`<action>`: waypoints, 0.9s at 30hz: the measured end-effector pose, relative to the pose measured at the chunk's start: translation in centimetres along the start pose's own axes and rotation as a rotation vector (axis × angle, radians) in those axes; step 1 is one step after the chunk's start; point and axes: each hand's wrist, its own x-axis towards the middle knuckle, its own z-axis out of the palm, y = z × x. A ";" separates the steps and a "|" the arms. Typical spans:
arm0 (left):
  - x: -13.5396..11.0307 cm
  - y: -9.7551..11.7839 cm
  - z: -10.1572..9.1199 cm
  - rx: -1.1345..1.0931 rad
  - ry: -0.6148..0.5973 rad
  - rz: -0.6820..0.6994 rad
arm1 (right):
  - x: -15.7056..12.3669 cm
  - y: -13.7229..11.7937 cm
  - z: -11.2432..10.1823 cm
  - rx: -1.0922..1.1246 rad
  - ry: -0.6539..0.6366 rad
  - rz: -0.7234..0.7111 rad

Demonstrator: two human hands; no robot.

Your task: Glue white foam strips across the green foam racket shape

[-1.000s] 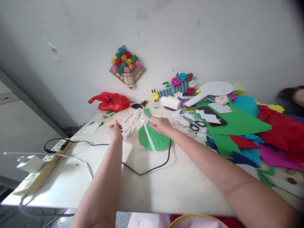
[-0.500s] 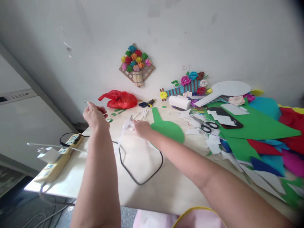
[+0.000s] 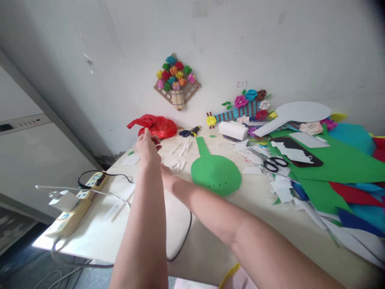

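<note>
My left hand (image 3: 148, 145) is raised over the back left of the table, in front of the red plastic bag (image 3: 164, 127). Its fingers are curled, and what they hold, if anything, is too small or hidden to make out. My right hand (image 3: 165, 171) is low over the table, with its fingers hidden behind my left forearm. Short white rolled sticks (image 3: 177, 165) lie just beyond it, and longer white sticks (image 3: 185, 147) lie farther back. To the right lies a green paddle-shaped cutout (image 3: 215, 170) with several small dark dots near its lower edge.
A power strip (image 3: 78, 204) with a white plug and cables occupies the left edge. Black cord (image 3: 183, 239) loops over the table. Pliers (image 3: 190, 131), scissors (image 3: 275, 163), paper scraps (image 3: 281, 186), a phone (image 3: 296, 151) and coloured sheets (image 3: 345, 160) crowd the back and right.
My left hand has moved right, towards the red bag. My right hand has shifted left behind my left forearm, hiding the white item with a metallic tip beside it. The view has turned slightly left.
</note>
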 end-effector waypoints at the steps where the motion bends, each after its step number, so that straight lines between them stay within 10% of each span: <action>1: -0.1 -0.4 0.2 -0.007 -0.008 -0.002 | -0.3 0.1 -0.4 0.005 0.001 -0.030; 7: -1.3 -2.9 0.7 -0.017 -0.085 -0.035 | -3.4 4.7 -4.5 0.013 0.161 0.042; 12: -2.8 -6.3 2.5 -0.145 -0.221 -0.300 | -5.4 9.4 -8.1 0.793 0.418 0.397; 17: -5.4 -8.0 4.6 -0.347 -0.348 -0.661 | -7.8 10.6 -10.1 1.349 0.414 0.346; 27: -10.5 -8.5 7.2 -0.401 -0.507 -0.844 | -10.3 12.6 -9.9 1.384 0.394 0.410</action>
